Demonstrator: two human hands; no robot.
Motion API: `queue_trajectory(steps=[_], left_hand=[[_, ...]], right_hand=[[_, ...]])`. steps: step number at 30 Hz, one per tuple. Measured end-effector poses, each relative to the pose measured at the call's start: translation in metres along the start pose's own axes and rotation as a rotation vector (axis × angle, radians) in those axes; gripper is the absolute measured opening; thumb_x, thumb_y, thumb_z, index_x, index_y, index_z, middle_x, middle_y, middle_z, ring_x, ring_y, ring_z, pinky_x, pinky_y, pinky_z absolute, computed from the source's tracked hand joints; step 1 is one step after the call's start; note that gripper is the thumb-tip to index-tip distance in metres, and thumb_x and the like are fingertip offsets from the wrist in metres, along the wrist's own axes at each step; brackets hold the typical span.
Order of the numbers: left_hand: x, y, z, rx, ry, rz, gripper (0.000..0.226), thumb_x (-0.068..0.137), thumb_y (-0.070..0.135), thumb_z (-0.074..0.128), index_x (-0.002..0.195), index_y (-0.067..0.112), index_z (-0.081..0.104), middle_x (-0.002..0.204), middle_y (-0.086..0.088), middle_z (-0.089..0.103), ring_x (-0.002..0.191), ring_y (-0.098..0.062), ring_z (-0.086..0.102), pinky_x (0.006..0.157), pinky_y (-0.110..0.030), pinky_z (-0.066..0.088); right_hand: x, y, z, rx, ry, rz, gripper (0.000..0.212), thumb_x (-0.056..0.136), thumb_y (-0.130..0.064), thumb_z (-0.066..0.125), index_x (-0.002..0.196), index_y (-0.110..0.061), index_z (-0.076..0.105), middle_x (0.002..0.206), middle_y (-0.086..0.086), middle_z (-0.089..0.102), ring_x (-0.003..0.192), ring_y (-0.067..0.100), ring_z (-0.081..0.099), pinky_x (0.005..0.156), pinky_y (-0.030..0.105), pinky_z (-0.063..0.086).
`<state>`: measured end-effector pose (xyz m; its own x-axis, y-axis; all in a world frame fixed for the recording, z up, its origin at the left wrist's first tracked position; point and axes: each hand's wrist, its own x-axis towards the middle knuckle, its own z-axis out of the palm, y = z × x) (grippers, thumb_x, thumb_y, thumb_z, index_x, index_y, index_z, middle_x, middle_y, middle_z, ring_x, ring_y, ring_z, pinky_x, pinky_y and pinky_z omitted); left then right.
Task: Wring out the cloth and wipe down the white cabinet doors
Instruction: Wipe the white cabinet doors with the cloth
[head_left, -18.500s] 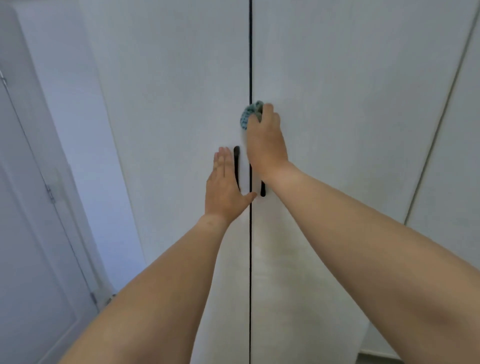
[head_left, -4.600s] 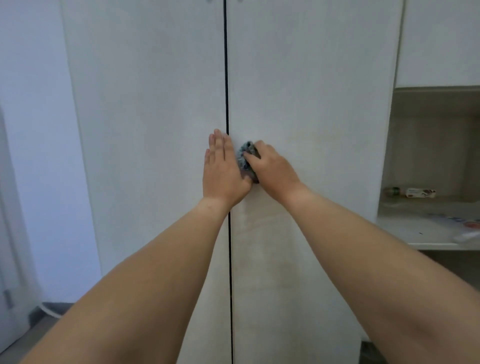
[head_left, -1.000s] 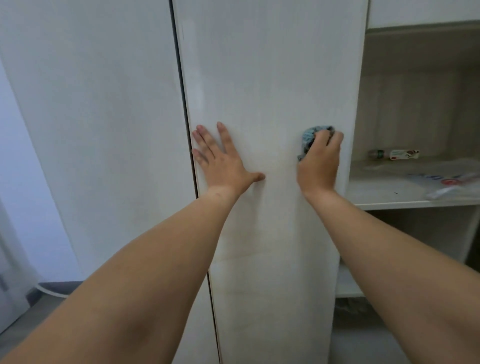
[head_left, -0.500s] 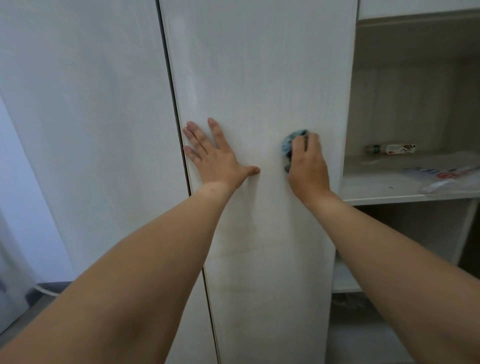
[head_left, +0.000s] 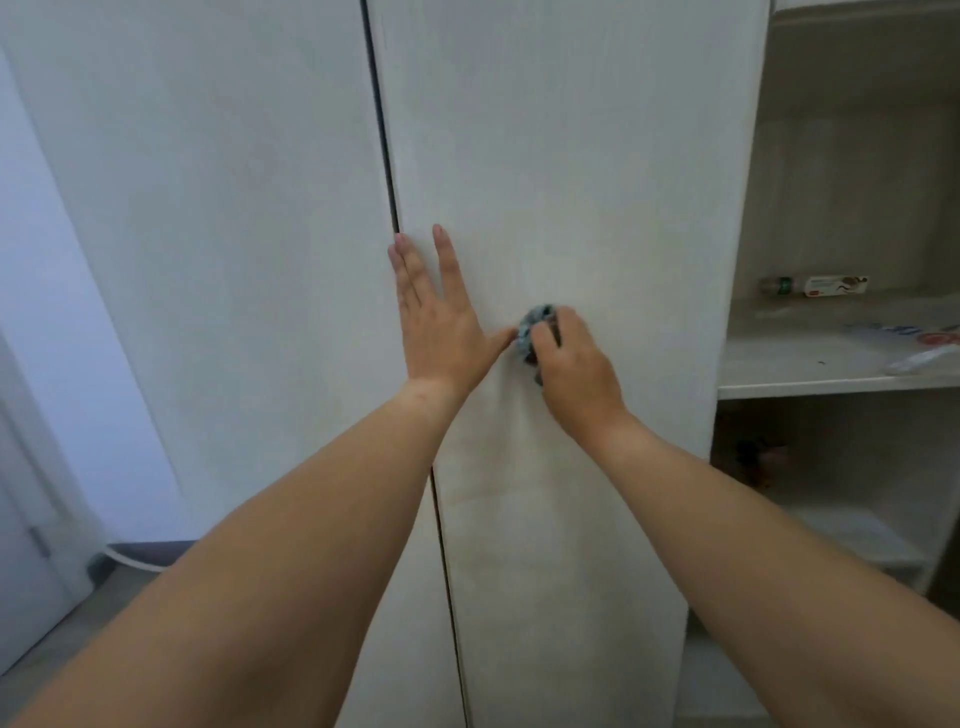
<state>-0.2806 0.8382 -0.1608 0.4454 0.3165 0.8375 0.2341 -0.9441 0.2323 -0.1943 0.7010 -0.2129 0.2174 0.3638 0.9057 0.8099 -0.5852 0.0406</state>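
Cloth (head_left: 535, 325) is bunched up blue-grey in my right hand (head_left: 574, 366), fingers curled over it, the grip clamped on the wad and pressing it flat against the right cabinet door (head_left: 571, 156). Only a little of the fabric peeks out above and to the left of my knuckles; the rest is hidden under the palm.

Just left of that grip, my left hand (head_left: 441, 322) lies spread on the same door, fingers straight and apart, holding nothing. Its thumb tip reaches right up to the cloth, and I can't quite tell whether they touch. Its outer fingers sit beside the dark seam (head_left: 387, 182) between the doors.

So I judge this to be the wiping step, mid-panel, wringing already behind me by the look of it. Below the grip the door shows faint yellowish streaks, so the next pass probably wants to run downward with steady pressure, the braced hand shifting out of the cloth's path first. The left cabinet door (head_left: 208, 208), across the seam, will want its turn too.

Well off to the right of the grip, open shelves (head_left: 831, 379): a small tube (head_left: 821, 286) lying on its side, and some plastic packaging (head_left: 924, 353) at the edge of view.
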Motion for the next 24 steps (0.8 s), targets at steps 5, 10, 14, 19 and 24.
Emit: queue_trajectory(steps=[5,10,14,19,24], left_hand=[[-0.009,-0.072,-0.021,0.032,0.04,-0.056,0.096,0.081,0.019,0.057,0.156,-0.004,0.001,0.164,-0.027,0.0,0.153,-0.038,-0.004,0.126,-0.045,0.007],[-0.013,-0.11,-0.029,0.047,-0.003,0.024,0.098,0.072,0.009,0.052,0.155,-0.007,0.002,0.164,-0.025,-0.002,0.153,-0.036,-0.004,0.126,-0.037,0.002],[-0.012,-0.122,-0.025,0.093,-0.044,0.088,0.1,0.08,0.019,0.059,0.155,-0.008,-0.001,0.164,-0.025,-0.006,0.153,-0.037,-0.007,0.126,-0.04,0.006],[-0.012,-0.121,-0.021,0.107,-0.032,0.078,0.1,0.072,0.011,0.054,0.154,-0.009,0.0,0.163,-0.027,-0.005,0.153,-0.038,-0.006,0.126,-0.042,0.007],[-0.011,-0.125,-0.018,0.098,-0.011,0.098,0.093,0.082,0.028,0.047,0.154,-0.009,0.002,0.164,-0.027,-0.002,0.153,-0.037,-0.004,0.126,-0.039,0.004]], right_hand=[[0.047,-0.047,0.003,-0.031,-0.056,-0.426,0.021,0.084,-0.007,0.042,0.096,-0.004,0.059,0.102,0.016,0.058,0.085,0.032,0.057,0.045,0.037,0.049],[0.095,-0.086,0.021,0.186,0.09,0.008,0.03,0.084,0.001,0.052,0.112,-0.005,0.061,0.12,0.014,0.053,0.103,0.029,0.053,0.071,0.038,0.054],[0.057,-0.089,0.048,0.029,-0.02,-0.52,0.022,0.09,-0.004,0.047,0.102,-0.005,0.065,0.12,0.014,0.059,0.097,0.03,0.056,0.059,0.041,0.055],[0.109,-0.099,0.035,0.067,0.092,-0.313,0.024,0.099,-0.025,0.046,0.114,-0.013,0.06,0.115,0.008,0.059,0.099,0.027,0.057,0.076,0.039,0.053],[0.072,-0.114,0.051,0.047,0.124,-0.346,0.012,0.091,-0.009,0.055,0.097,-0.004,0.065,0.108,0.015,0.061,0.09,0.03,0.057,0.058,0.038,0.052]])
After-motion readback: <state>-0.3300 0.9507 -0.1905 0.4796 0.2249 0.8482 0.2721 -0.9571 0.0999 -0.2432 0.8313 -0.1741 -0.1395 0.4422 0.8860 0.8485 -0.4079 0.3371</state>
